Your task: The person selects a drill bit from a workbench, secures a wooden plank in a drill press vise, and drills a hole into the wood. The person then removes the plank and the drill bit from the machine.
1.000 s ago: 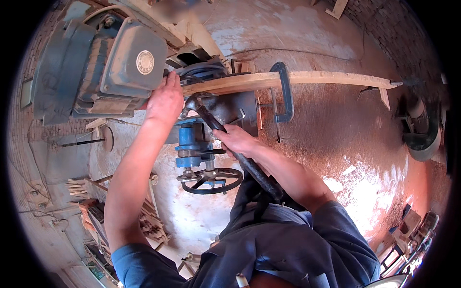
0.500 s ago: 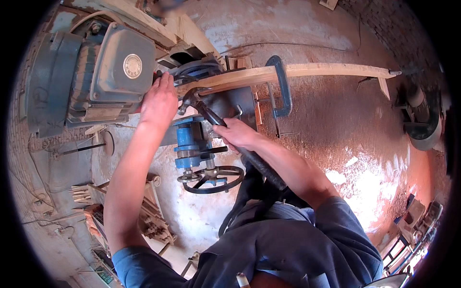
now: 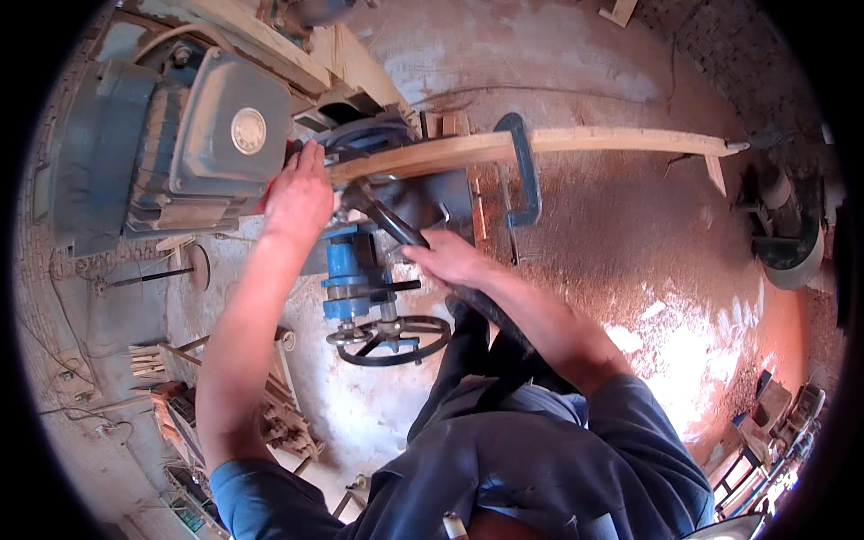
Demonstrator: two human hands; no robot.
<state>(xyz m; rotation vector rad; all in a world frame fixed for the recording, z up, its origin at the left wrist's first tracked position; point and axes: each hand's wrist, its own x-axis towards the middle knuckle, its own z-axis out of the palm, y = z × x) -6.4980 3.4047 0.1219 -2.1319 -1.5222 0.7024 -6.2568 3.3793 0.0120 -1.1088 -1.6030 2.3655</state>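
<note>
My left hand rests against the near end of a long wooden plank, beside a dark pulley wheel on the machine. My right hand is wrapped around a black drive belt that runs from the pulley down toward my body. A blue clamp grips the plank to the right of my hands. Below the hands sits a blue spindle housing with a black handwheel under it.
A large grey-blue electric motor stands at the upper left. Sawdust covers the reddish floor to the right. Wooden scraps and frames lie at the lower left. A round dark machine part sits at the far right edge.
My view has shifted slightly, so the machine sits lower in the picture. My left hand has stayed at the plank's end and my right hand keeps its hold on the belt.
</note>
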